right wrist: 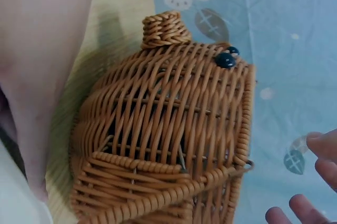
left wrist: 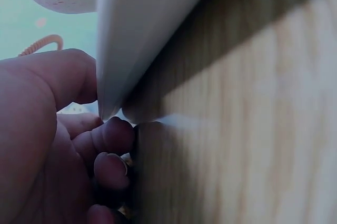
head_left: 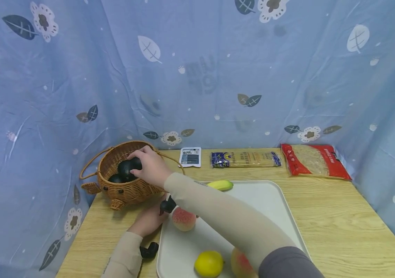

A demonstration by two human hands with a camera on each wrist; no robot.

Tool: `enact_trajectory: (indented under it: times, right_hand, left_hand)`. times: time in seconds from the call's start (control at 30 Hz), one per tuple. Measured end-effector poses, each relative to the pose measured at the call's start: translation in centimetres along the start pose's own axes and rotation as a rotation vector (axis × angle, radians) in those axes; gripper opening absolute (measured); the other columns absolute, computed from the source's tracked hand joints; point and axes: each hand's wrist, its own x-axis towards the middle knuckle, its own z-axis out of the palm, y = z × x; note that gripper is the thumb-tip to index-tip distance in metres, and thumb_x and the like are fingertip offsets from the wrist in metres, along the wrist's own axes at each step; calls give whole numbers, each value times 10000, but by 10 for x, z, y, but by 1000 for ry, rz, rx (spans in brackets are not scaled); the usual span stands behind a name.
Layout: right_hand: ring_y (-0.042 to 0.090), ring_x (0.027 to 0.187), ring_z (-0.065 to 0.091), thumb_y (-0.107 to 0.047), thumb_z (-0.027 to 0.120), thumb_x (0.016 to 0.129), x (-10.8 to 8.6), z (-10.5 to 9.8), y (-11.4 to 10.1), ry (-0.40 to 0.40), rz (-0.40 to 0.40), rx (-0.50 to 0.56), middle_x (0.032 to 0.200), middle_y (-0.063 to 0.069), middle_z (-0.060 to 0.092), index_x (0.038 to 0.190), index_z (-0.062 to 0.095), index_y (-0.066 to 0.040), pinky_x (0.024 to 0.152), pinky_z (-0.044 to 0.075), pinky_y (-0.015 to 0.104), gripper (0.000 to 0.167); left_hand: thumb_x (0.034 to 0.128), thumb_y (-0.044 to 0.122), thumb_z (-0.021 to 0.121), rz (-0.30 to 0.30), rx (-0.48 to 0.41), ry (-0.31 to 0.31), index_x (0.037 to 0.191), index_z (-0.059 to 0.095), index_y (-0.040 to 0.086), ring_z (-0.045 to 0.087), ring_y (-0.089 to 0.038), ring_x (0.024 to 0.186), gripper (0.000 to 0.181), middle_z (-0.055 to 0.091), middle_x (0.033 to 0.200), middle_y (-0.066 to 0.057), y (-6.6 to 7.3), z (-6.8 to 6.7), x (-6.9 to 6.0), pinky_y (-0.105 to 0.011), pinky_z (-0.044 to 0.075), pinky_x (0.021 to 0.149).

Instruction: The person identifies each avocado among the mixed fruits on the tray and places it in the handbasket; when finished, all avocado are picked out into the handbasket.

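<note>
Over the mouth of the wicker basket (head_left: 129,191) is my right hand (head_left: 152,164), its fingers spread around the top of dark, rounded avocado-like fruits (head_left: 125,171) in the head view. In the right wrist view the fingertips (right wrist: 325,145) stand apart above the rim, with only curtain visible between them. At the white tray's (head_left: 253,224) left edge, my left hand (head_left: 149,221) holds the rim, thumb on one side and curled fingers below, as the left wrist view shows. A peach (head_left: 184,220) lies on the tray close to that hand.
On the tray also lie a banana (head_left: 220,185), a lemon (head_left: 209,264) and a second peach (head_left: 242,266), partly behind my right arm. Along the back sit a small white packet (head_left: 190,157), a noodle packet (head_left: 246,158) and a red bag (head_left: 315,161). A blue curtain (head_left: 197,77) surrounds the table.
</note>
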Motion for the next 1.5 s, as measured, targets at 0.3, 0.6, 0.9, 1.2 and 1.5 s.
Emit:
enact_trajectory:
  times: [0.3,0.6,0.9,1.2,1.5]
  right_hand:
    - [139,730,599,-258,746,997,-46,-38,14,-27,48,61,1401,111,527,1423,624,-191,686,487,272,448]
    - [232,1227,601,-210,774,977,-96,-77,32,64,50,119,1314,65,586,1426,622,-142,992,506,382,479]
    - [296,1270,590,-142,793,952,-154,-97,56,116,113,178,1313,57,580,1390,638,-134,1020,493,461,465]
    - [258,1181,604,-138,819,928,-209,-104,78,135,252,152,1251,4,579,1382,644,-176,982,501,486,488]
    - [321,1194,612,-110,823,915,-263,-103,106,82,285,80,1277,63,599,1351,657,-155,958,515,525,468]
  left_hand:
    - [1009,189,644,-62,-17,-40,1609,364,-6,561,-406,1335,690,544,1490,-243,4,1,3,-591,462,1020]
    - [1010,216,654,-92,-14,-57,1617,354,5,602,-359,1252,709,609,1402,-213,-1,-4,2,-588,464,1011]
    - [1010,223,664,-126,-6,-70,1635,333,40,556,-216,889,730,537,860,-41,-1,-3,4,-422,448,790]
    - [1012,224,662,-149,-26,-87,1645,321,58,433,-168,671,738,468,800,-5,-2,0,5,-357,357,645]
    - [1020,219,653,-119,-32,-88,1642,308,31,424,-177,663,736,463,808,-8,1,-3,5,-361,348,631]
